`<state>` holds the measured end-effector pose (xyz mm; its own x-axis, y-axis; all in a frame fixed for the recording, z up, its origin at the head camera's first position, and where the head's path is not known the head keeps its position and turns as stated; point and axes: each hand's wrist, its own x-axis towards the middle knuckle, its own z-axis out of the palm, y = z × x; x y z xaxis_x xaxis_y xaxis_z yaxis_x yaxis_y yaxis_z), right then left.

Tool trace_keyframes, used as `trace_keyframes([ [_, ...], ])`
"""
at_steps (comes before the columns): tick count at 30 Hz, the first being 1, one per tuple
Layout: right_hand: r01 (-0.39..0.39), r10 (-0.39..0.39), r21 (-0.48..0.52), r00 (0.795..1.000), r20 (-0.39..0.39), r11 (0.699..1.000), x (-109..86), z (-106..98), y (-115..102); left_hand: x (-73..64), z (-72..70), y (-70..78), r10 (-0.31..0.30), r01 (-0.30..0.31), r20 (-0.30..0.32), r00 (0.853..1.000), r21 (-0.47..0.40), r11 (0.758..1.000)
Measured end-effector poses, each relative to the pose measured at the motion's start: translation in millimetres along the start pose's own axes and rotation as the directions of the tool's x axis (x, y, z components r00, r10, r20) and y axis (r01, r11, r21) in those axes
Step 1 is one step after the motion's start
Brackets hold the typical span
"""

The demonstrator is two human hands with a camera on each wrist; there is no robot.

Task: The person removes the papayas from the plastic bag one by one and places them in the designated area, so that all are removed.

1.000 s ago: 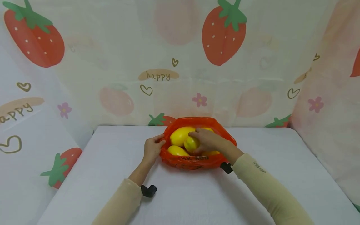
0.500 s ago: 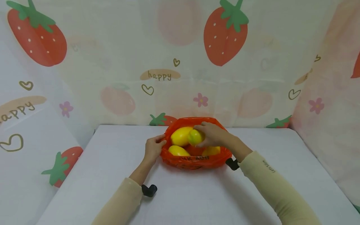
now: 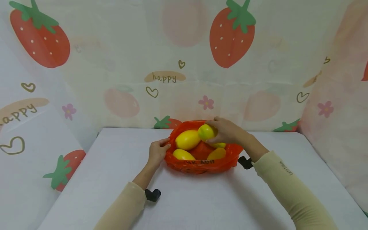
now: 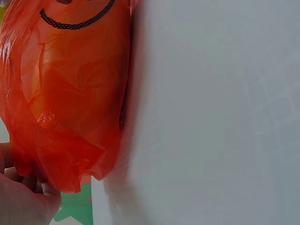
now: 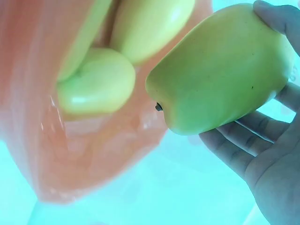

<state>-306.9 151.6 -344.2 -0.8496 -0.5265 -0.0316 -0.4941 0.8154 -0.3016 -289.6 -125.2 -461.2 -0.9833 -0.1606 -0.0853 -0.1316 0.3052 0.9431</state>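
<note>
An open red plastic bag [image 3: 198, 168] with dark print sits on the white table in the head view. My left hand [image 3: 156, 152] pinches its left edge; the left wrist view shows those fingers [image 4: 29, 185] gathered on the crinkled film. Over the bag's right part, my right hand [image 3: 227, 131] holds a smooth yellow-green oblong fruit [image 3: 205, 132] with a small dark stem stub, filling much of the right wrist view [image 5: 220, 75]. Inside the bag lie several more yellow fruits, among them a large one [image 3: 187, 140] at left and a smaller one [image 3: 183, 154] in front.
A white table [image 3: 189, 201] extends around the bag. Behind it hangs a strawberry-print backdrop [image 3: 123, 64], with side panels left and right. A black camera mount [image 3: 153, 195] projects from the left wrist, another [image 3: 245, 162] from the right.
My right hand has risen and moved right with the yellow-green fruit, uncovering more of the bag's inside. The left hand keeps its place at the bag's edge.
</note>
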Motion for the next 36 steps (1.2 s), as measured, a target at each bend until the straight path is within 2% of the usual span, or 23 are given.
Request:
trace_keyframes([
  [8, -0.032, 0.03, -0.033, 0.998, -0.05, 0.999, -2.9, -14.6, 12.9, -0.3, -1.1, 0.1, 0.002, -0.002, -0.002, 1.0, 0.008, 1.0],
  [26, -0.091, 0.088, -0.033, 0.994, -0.07, 0.995, -8.9, -37.3, 34.5, 0.8, -1.0, 1.5, -0.001, 0.001, -0.01, 1.0, 0.003, 1.0],
  [36, -0.182, 0.175, -0.05, 0.977, -0.118, 0.982, -15.4, -42.7, 53.6, 2.4, 1.6, -0.5, 0.005, -0.005, -0.012, 1.0, 0.008, 1.0],
])
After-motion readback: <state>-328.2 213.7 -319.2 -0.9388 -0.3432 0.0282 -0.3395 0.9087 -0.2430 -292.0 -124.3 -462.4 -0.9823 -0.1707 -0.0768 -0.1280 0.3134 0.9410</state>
